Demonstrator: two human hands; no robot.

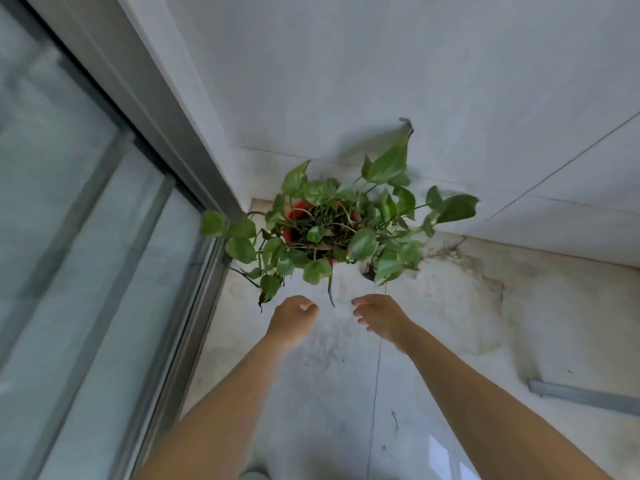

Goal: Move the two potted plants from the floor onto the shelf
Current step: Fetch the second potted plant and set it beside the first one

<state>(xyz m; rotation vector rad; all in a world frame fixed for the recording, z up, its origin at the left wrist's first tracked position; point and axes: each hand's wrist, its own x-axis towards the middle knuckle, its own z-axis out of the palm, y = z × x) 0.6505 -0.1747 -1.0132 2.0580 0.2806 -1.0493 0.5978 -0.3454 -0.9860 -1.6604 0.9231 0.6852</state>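
A leafy green potted plant (332, 230) in an orange-red pot (294, 216) stands on the floor in the corner by the wall. Its vines spill out on all sides and hide most of the pot. My left hand (294, 318) and my right hand (379, 315) reach toward it from below, side by side, a short way in front of the leaves. Neither hand touches the plant. Both hold nothing, with fingers loosely curled and apart. Only one plant is in view, and no shelf shows.
A sliding glass door with a grey metal frame (194, 188) runs along the left. White tiled walls (450, 81) meet behind the plant. The pale floor (450, 306) is stained. A grey metal strip (585, 396) lies at the right.
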